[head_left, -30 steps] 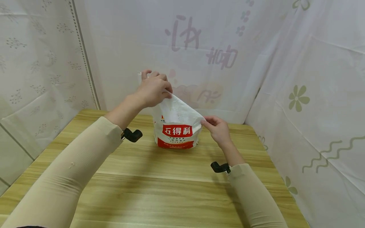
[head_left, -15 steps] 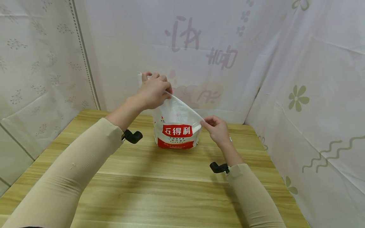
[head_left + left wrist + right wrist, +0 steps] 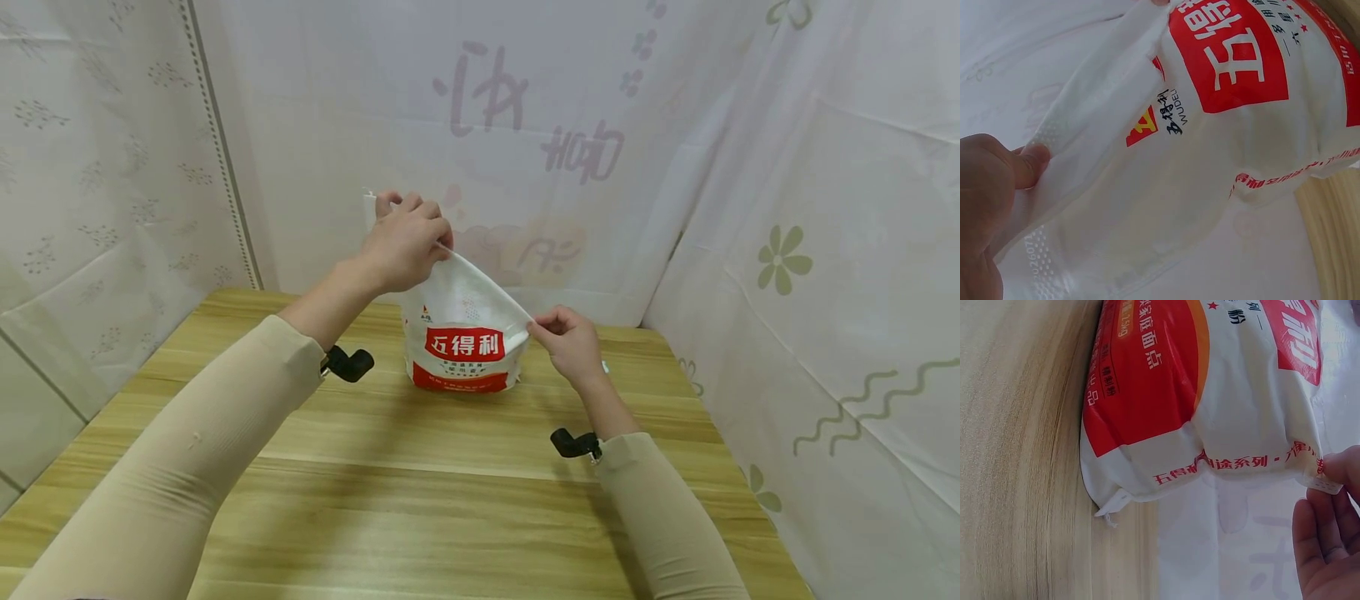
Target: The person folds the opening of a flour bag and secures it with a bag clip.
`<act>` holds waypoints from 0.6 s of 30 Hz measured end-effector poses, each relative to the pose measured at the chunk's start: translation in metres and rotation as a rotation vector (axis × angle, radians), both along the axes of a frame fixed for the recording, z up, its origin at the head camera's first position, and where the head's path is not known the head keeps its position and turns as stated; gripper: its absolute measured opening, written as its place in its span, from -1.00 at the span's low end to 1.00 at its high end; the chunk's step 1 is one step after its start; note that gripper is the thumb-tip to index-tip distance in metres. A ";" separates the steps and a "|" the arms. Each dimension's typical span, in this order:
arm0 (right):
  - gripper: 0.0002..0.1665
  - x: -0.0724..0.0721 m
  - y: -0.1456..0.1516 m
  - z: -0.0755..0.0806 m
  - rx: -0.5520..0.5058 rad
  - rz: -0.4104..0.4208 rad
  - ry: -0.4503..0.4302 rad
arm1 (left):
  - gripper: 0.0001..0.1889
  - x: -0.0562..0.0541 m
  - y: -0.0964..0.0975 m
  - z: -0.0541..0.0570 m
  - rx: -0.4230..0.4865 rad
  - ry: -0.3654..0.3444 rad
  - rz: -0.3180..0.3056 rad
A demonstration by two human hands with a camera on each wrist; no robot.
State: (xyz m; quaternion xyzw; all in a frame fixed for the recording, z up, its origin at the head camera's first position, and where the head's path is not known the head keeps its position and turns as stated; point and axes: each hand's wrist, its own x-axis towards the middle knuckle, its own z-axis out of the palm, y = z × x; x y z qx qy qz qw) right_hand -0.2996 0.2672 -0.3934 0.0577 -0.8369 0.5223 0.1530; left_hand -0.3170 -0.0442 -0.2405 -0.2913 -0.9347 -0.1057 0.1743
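Observation:
A white flour bag (image 3: 465, 343) with red panels stands upright on the table, its slack top pulled up into a slope that falls from left to right. My left hand (image 3: 405, 243) grips the high left part of the top edge. In the left wrist view, the thumb of this hand (image 3: 991, 181) presses on the folded-over white rim. Lower down, my right hand (image 3: 572, 343) pinches the right end of the top edge between thumb and fingers. The right wrist view shows that hand (image 3: 1335, 531) holding a corner of the bag (image 3: 1147, 381), the other fingers loosely bent.
The wooden table (image 3: 420, 517) runs under both arms, its far edge close behind the bag. Patterned white curtains (image 3: 337, 125) hang at the back and both sides. Black wrist cameras stick out beside the left sleeve (image 3: 202, 433) and right sleeve (image 3: 667, 508).
My left hand has sunk slightly with the bag's top edge. My right hand's pinch has shifted a little down and left. Less of the dotted print below the rim shows now.

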 end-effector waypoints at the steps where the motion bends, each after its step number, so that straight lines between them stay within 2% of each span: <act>1: -0.77 0.000 0.000 0.000 -0.001 0.002 0.000 | -0.92 0.000 0.000 0.000 0.001 0.000 0.001; 9: -0.75 0.001 0.002 -0.002 0.006 0.015 -0.019 | -0.87 0.001 -0.001 0.007 -0.040 -0.021 0.005; 18: -0.61 0.001 -0.003 0.006 0.044 0.050 -0.028 | -0.68 0.003 0.014 0.008 -0.174 -0.032 0.007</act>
